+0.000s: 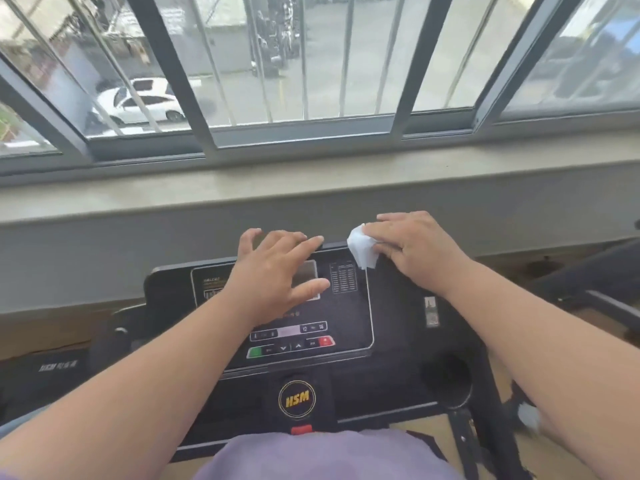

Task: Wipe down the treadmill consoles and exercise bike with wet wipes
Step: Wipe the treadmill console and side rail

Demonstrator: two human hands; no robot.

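While crumpled, white wipe (362,249) on console (398,306)

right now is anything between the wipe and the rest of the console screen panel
Yes, the left hand. It is spread open over the middle of the console panel, left of the wipe that the right hand holds at the panel's top right corner. The lower button row shows uncovered.

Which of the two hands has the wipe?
The right hand, at the treadmill console's top right edge, holds the white wipe. The left hand has spread fingers over the display, holding nothing.
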